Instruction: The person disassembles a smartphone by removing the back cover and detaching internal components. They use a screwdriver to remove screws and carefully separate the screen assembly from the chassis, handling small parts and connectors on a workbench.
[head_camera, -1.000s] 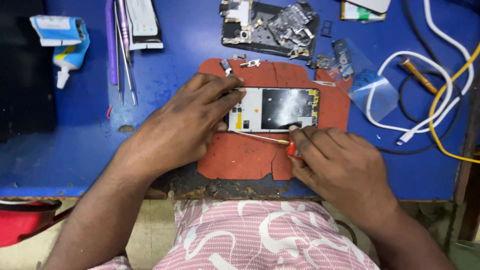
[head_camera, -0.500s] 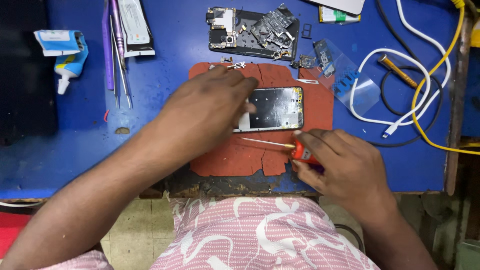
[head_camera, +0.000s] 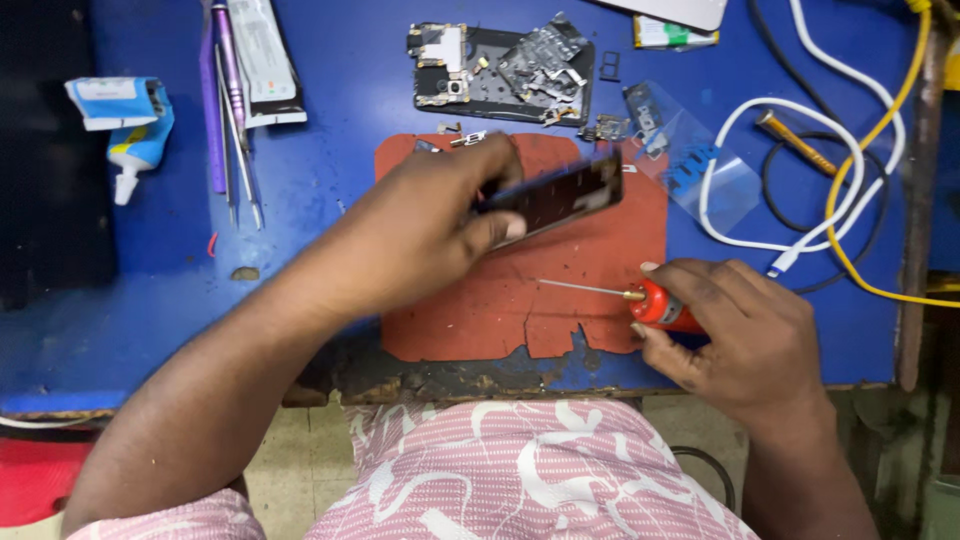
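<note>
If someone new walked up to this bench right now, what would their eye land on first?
Most likely the left hand at the centre, lifting a dark opened phone tilted above the red work mat. Next, the right hand at the mat's right edge, gripping a red-handled screwdriver whose thin shaft points left. Behind them, a dismantled phone frame with loose parts lies on the blue table.

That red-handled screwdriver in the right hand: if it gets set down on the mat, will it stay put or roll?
The screwdriver would probably roll: its red handle looks round and its shaft is thin. The red mat looks flat and may add a little grip, but its front edge is torn. It seems light and stiff, since the right hand holds it with the fingertips alone.
</note>
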